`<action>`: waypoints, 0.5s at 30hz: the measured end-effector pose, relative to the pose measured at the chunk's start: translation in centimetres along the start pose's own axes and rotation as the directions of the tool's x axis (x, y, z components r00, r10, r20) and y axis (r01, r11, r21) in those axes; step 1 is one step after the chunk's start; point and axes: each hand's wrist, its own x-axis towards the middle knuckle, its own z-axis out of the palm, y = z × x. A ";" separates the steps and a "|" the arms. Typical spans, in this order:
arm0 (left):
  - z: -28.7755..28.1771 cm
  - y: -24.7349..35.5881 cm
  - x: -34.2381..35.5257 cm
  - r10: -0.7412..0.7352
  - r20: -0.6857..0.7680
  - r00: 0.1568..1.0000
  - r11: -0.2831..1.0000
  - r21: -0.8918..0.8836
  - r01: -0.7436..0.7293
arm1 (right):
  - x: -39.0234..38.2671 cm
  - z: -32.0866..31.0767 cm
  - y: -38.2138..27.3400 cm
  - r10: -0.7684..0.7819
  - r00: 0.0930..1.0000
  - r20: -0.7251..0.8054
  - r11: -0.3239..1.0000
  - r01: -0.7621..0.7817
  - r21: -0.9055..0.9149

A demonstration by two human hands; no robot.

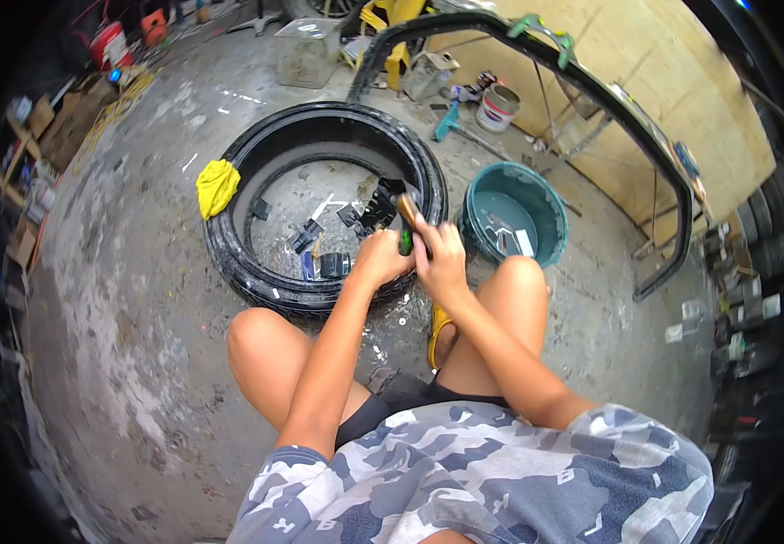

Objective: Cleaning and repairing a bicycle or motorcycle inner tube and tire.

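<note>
Above the near right rim of a black tyre lying flat on the floor, my two hands are close together. My right hand is closed around a short brown-handled tool with a pale end; its exact kind is unclear. My left hand is closed beside it, where a small green object shows at the fingers, mostly hidden. Inside the tyre's ring lie several dark cut pieces and a black ribbed piece. A yellow cloth drapes over the tyre's left side.
A teal bucket with several light strips inside stands right of the tyre. Beyond are a cloudy plastic bin, a paint bucket and a teal-headed long-handled tool. A black curved frame arches at right before a wooden panel.
</note>
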 end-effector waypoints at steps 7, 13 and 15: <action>-0.6 -1.6 -1.3 -0.022 0.067 0.998 0.992 -0.126 0.030 | 8.5 2.7 7.9 0.614 0.763 0.200 0.760 -0.641 0.108; -0.4 -0.5 -3.2 0.055 -0.046 0.997 0.996 -0.068 -0.058 | 6.4 0.5 5.3 0.628 0.685 0.369 0.528 -0.724 0.445; 0.8 -0.9 -3.5 0.027 -0.010 1.000 0.984 -0.176 -0.029 | 6.1 0.1 4.4 0.570 0.762 0.307 0.655 -0.647 0.390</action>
